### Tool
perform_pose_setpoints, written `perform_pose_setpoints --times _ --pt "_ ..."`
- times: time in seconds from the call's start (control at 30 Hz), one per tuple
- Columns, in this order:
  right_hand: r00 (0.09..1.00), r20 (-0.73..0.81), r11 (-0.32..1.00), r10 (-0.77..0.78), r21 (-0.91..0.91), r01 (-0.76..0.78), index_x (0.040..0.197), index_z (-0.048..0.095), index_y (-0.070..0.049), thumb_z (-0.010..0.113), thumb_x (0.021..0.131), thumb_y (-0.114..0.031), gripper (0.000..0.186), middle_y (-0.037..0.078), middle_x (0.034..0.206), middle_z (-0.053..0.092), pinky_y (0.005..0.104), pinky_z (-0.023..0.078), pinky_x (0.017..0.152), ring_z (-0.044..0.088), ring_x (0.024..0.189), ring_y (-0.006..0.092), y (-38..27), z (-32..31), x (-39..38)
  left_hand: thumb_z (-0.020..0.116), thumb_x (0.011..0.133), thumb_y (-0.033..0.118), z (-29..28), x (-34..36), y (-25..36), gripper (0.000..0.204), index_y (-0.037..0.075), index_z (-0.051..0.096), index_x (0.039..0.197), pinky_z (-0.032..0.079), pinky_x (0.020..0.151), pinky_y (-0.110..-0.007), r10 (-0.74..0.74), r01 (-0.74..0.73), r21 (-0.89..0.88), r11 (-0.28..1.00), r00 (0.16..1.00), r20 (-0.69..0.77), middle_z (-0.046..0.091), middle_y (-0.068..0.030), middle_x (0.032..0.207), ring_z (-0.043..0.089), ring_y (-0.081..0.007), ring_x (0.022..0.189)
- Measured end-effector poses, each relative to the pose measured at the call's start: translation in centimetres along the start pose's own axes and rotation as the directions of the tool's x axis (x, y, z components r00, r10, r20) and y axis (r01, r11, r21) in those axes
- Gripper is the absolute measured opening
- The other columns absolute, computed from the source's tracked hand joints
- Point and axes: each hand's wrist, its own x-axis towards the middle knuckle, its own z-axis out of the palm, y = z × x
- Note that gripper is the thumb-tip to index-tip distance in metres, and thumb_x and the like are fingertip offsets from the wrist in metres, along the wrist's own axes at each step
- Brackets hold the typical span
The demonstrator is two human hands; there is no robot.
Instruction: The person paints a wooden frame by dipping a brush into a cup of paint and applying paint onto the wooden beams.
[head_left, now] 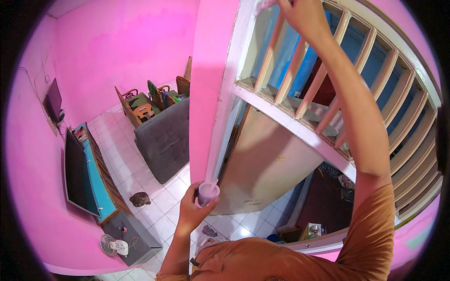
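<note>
Two bare hands, spread apart: L hand (191,213) grips a small cup (204,201) w/ pinkish contents and a stick (214,184) leaning in it, near the pale door's (267,159) left edge. R hand (295,10) is raised by the slatted opening's white frame (241,42), partly cut off; can't tell its grip. Far left, a gray sofa (164,138).

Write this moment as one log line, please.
left hand: gripping cup, pale stick leaning inside | right hand: raised by slatted transom, partly cut off, grip unclear
</note>
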Motion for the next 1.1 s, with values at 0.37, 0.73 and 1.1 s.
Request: perform_pose_setpoints --times 0.37,0.73,1.1 --pt "0.976 -0.183 0.988 -0.118 0.077 0.133 0.099 0.063 0.002 0.062 0.094 -0.013 0.015 0.025 0.089 0.067 0.0489 0.051 0.076 0.065 0.085 0.0440 -1.1 -0.1 -2.6 0.087 0.079 0.020 0.4 -1.0 -1.1 0.068 -0.006 0.053 0.131 0.049 0.098 -0.032 -0.019 0.017 -0.058 0.998 0.999 -0.033 0.066 -0.0139 0.117 0.064 -0.0198 0.110" --pt "0.972 -0.212 0.992 -0.099 0.060 0.114 0.098 0.062 0.002 0.061 0.095 -0.012 0.014 0.024 0.089 0.065 0.0489 0.050 0.076 0.064 0.085 0.0436 -1.1 -0.2 -1.7 0.088 0.080 0.014 0.3 -1.1 -1.3 0.070 -0.007 0.049 0.134 0.048 0.101 -0.034 -0.040 0.039 -0.049 0.998 0.999 -0.013 0.063 -0.0160 0.123 0.061 -0.0225 0.117" --pt "0.954 -0.244 0.978 -0.173 0.073 0.196 0.096 0.062 0.002 0.062 0.094 -0.012 0.014 0.025 0.088 0.065 0.0481 0.051 0.073 0.063 0.084 0.0446 -1.3 -0.1 -1.3 0.087 0.079 0.021 0.4 -1.1 -1.1 0.066 -0.006 0.054 0.130 0.050 0.096 -0.031 -0.009 0.006 -0.047 0.999 0.999 -0.048 0.067 -0.0132 0.115 0.064 -0.0191 0.108"
